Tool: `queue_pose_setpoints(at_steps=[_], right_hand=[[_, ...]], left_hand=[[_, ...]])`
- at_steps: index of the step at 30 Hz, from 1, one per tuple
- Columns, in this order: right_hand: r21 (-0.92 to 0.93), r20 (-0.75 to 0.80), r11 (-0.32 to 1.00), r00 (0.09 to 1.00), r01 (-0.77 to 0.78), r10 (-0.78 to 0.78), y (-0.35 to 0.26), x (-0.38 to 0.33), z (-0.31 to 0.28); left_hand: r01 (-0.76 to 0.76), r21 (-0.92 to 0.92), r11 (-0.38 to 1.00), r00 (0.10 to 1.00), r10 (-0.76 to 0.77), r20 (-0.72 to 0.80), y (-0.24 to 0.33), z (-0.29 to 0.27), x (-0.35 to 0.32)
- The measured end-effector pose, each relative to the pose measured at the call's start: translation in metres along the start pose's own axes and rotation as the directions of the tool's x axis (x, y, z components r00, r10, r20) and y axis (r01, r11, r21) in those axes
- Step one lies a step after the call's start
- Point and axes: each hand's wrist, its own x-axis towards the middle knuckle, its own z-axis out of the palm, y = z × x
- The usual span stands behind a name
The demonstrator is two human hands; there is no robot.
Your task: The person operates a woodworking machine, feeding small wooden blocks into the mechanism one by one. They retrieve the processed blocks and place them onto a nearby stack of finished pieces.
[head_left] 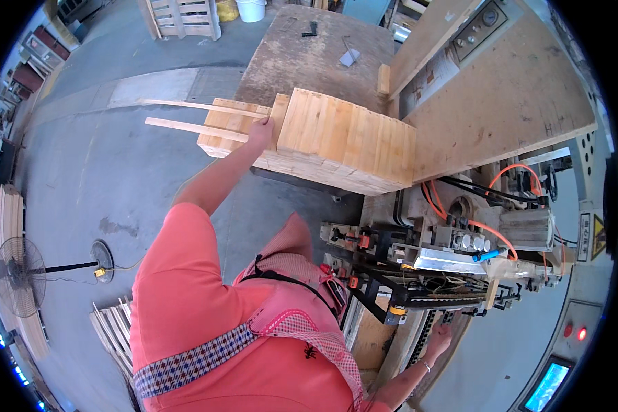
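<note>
My left hand [259, 132] reaches out to a stack of pale wooden blocks [347, 137] at the near edge of a worn table. Its fingers are closed at the stack's left end, around the end of a thin wooden strip [206, 106]. A second wooden strip [196, 128] runs beside it, its near end by my wrist; both jut out to the left past the lower part of the stack. My right hand [439, 339] is low at the right, beside the machine's black chain [421, 338]. Its fingers are curled, and what they hold, if anything, is hidden.
A woodworking machine [446, 257] with orange hoses and clamps stands at my right. Behind the stack lies the worn tabletop [281, 51]; a large wooden board [501, 103] leans right. A standing fan [20, 275] and wooden strips [113, 333] are on the left floor.
</note>
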Motion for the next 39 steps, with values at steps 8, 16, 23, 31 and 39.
queue_pose_setpoints(at_steps=[8,16,23,31,39], right_hand=[[0.148,0.105,0.986,0.993,-0.074,0.058,-0.009,-0.031,-0.001],[0.14,0.201,0.989,0.979,-0.05,0.021,-0.029,-0.03,-0.012],[0.142,0.21,0.989,0.978,-0.037,0.006,-0.02,-0.041,-0.005],[0.143,0.158,0.987,0.986,-0.067,0.044,-0.023,-0.062,-0.012],[0.169,0.205,0.981,0.977,-0.095,0.059,-0.031,-0.091,-0.025]], left_hand=[[0.059,-0.256,0.965,0.884,0.068,0.462,-0.017,-0.031,0.002],[-0.343,0.31,0.887,0.828,0.13,0.546,0.041,-0.072,-0.061],[-0.507,0.381,0.773,0.813,0.282,0.509,0.031,-0.065,-0.055],[-0.53,0.484,0.696,0.821,0.277,0.5,0.033,-0.065,-0.051],[-0.591,0.503,0.631,0.798,0.363,0.481,0.026,-0.062,-0.045]])
